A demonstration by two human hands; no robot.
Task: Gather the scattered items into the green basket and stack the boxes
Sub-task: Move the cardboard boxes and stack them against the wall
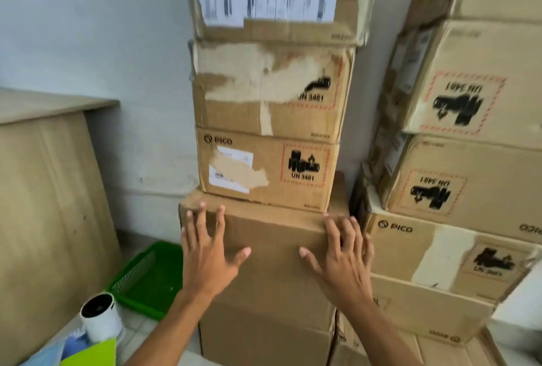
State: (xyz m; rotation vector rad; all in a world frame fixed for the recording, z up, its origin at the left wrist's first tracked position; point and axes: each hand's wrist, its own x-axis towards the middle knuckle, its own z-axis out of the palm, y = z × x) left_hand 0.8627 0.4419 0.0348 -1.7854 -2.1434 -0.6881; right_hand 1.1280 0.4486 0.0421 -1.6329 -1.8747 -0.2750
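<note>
Boxes (pixel 271 166) stacked high. Left hand (pixel 209 248) and right hand (pixel 341 254) flat, fingers spread, on lower box (pixel 272 272). Basket (pixel 149 277) looks empty; gathering pending.

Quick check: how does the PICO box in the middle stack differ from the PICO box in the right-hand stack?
The middle-stack PICO box sits higher, above both hands, on the plain box that the left hand and right hand press with spread fingers. The right-stack PICO box sits lower, beside the right hand. The middle one carries a torn white label; the right one shows a pale torn strip instead. Both are brown cardboard with an upright UN 3481 mark.
</note>
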